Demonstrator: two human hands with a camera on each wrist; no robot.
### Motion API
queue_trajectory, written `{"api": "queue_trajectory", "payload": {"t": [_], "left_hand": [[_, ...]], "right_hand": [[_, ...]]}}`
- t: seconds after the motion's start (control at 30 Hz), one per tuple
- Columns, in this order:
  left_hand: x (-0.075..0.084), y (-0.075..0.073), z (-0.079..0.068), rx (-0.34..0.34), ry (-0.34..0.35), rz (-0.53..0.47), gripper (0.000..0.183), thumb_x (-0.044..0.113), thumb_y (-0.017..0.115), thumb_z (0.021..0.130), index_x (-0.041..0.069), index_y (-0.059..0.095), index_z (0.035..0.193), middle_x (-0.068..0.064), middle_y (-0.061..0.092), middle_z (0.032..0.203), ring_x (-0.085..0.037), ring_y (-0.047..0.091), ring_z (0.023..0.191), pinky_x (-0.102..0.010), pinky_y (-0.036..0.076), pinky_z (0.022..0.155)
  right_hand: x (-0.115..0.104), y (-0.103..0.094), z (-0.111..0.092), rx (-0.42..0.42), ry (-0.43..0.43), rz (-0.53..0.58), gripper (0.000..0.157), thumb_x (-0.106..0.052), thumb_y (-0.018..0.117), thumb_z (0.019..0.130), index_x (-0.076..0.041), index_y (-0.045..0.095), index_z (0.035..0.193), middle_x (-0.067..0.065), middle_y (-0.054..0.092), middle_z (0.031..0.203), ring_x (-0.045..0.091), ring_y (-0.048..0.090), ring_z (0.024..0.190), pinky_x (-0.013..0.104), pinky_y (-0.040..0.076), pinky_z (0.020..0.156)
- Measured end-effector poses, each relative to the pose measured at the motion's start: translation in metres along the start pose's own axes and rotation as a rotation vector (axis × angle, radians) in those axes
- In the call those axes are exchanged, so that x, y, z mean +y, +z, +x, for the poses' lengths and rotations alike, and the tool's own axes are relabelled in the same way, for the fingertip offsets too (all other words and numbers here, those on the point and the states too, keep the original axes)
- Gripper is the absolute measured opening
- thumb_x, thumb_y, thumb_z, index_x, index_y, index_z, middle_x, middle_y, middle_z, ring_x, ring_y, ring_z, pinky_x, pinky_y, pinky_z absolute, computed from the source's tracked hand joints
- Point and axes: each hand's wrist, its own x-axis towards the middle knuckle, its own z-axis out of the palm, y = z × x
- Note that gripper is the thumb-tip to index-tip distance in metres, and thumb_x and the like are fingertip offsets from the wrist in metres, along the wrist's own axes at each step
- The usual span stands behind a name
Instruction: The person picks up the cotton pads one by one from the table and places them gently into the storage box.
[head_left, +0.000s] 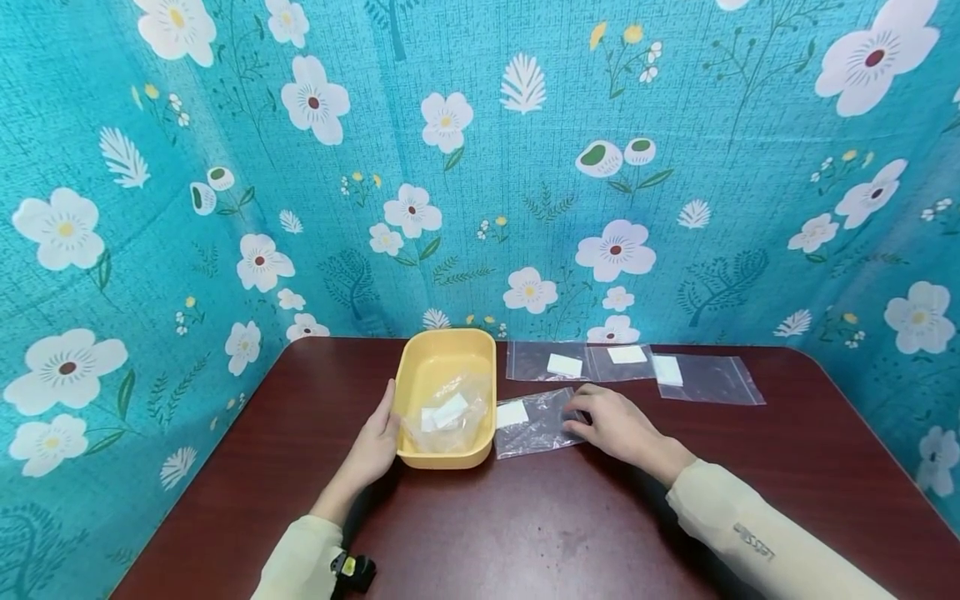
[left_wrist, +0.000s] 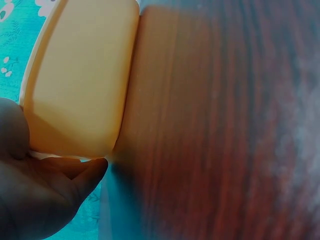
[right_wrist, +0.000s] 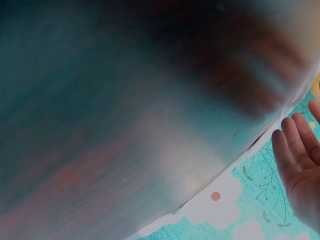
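On the dark table stands a yellow tray holding crumpled clear plastic bags with white labels. My left hand holds the tray at its left wall; in the left wrist view the thumb and fingers lie at the edge of the yellow tray. A flat clear zip bag with a white label lies just right of the tray. Over that bag's right end is my right hand, its fingertips at the plastic. In the right wrist view the right hand shows loosely extended fingers.
Behind the right hand, more labelled clear bags lie in a row: one on the left, one in the middle and one on the right. A blue flowered curtain hangs at the table's back edge.
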Motion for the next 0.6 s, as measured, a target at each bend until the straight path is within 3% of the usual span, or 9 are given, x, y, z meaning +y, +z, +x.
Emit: {"api": "queue_trajectory", "payload": {"t": [0.6], "left_hand": [[0.005,-0.001,-0.002,-0.009,-0.005,-0.004,0.059,0.01,0.033,0.11,0.01,0.005,0.162,-0.014,0.009,0.167,-0.029,0.01,0.152,-0.05,0.015,0.119]], "right_hand": [[-0.005,0.014,0.005,-0.014,-0.02,-0.063,0.023,-0.029,0.081,0.086,-0.014,0.079,0.104,0.004,0.065,0.102,0.018,0.063,0.089,0.038,0.055,0.076]]}}
